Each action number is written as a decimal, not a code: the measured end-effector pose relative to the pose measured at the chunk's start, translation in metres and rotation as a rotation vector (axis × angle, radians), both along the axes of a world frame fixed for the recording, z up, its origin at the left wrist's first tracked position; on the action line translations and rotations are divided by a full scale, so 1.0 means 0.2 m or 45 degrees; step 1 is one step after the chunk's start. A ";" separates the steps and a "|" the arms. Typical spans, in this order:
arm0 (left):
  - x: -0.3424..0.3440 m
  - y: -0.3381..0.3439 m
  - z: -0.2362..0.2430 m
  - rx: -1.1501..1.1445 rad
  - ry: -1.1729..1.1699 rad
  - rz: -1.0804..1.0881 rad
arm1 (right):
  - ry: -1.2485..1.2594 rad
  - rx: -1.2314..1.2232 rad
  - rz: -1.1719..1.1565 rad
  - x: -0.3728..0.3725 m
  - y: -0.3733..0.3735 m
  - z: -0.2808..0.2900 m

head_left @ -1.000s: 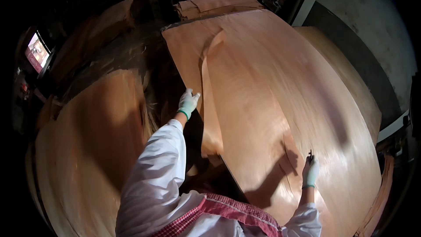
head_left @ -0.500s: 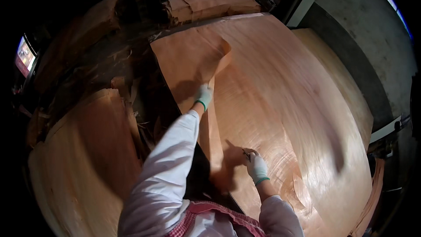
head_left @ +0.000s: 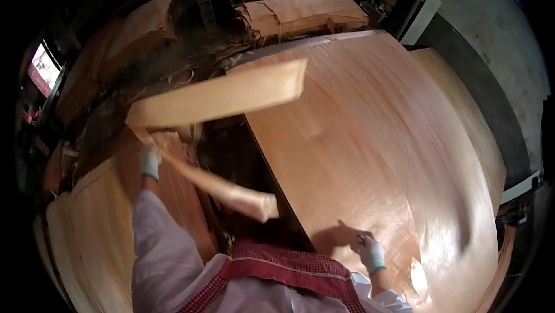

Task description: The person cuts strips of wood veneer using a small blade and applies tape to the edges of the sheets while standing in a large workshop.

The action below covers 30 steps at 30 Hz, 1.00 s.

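My left hand [head_left: 150, 164], in a pale glove with a green cuff, is closed on a long strip of wood veneer [head_left: 225, 93]. The strip is bent at the hand. One blurred length reaches right over the edge of the large veneer sheet, and another trails toward my apron. My right hand [head_left: 371, 254], gloved alike, is low over the large veneer sheet [head_left: 341, 151] on the right. Its fingers are closed on a small dark tool [head_left: 361, 236], too small to name. A short loose flap of veneer [head_left: 418, 275] lies beside that hand.
A second stack of veneer [head_left: 98, 214] stands at my left, with a dark gap between it and the large sheet. Behind are more veneer stacks [head_left: 306, 12] and scattered scraps. A white post [head_left: 421, 19] leans at the far right, near a grey floor [head_left: 491, 41].
My left hand has swung left, carrying the veneer strip off the large sheet and over the gap. My right hand has shifted slightly right and nearer in the picture. The view has tilted somewhat.
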<state>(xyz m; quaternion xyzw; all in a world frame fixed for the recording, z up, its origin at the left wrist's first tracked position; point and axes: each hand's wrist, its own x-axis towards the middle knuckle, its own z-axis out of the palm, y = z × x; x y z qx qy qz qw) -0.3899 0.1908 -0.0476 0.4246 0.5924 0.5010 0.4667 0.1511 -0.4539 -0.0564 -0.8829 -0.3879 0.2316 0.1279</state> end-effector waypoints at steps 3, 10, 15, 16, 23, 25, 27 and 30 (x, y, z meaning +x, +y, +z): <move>-0.30 0.10 -0.48 -0.285 1.487 -0.604 | 0.112 -0.100 -0.209 0.07 0.12 0.01; -0.67 1.16 -0.45 -0.587 1.183 -0.379 | 0.259 0.617 -0.666 0.03 1.24 0.23; -0.40 1.60 -0.08 -0.315 1.214 -0.618 | 0.100 0.432 -0.555 -0.08 2.09 0.35; -0.32 1.67 0.00 -0.441 1.213 -0.669 | 0.117 0.434 -0.550 -0.08 2.22 0.34; 0.41 2.44 0.42 0.334 1.396 -0.909 | 0.195 0.827 -0.641 0.19 2.99 0.06; 0.71 2.65 0.54 0.314 0.992 -0.987 | 0.322 0.887 -0.798 0.30 3.30 -0.02; 1.03 2.75 0.61 0.103 0.781 -1.197 | 0.388 0.912 -0.795 0.40 3.61 -0.09; 1.54 2.76 0.58 -0.043 0.528 -1.525 | 0.225 0.777 -0.905 0.52 3.99 -0.16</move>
